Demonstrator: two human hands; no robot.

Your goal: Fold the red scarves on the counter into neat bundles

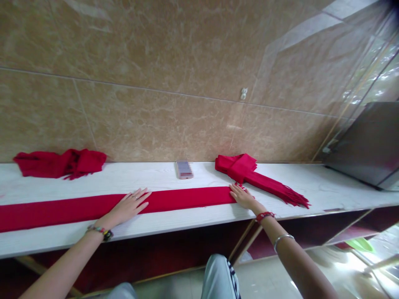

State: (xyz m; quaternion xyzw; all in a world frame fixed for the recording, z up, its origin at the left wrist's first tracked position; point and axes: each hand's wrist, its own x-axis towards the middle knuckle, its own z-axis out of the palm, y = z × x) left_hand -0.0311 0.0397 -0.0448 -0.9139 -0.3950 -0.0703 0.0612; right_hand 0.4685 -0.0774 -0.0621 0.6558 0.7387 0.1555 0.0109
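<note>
A long red scarf, folded into a narrow strip, lies flat along the white counter and runs out of view on the left. My left hand rests on its middle with the fingers spread. At the scarf's right end my right hand lies flat, fingers stretched out, partly covering the fringed tip. Just behind that hand is a second red scarf, wrapped into a folded bundle with one fringed tail reaching to the right.
A crumpled red scarf lies against the tiled wall at the left. Between the bundles sits a phone. A dark grey box-shaped appliance stands on the counter at the far right. Open shelves lie below the front edge.
</note>
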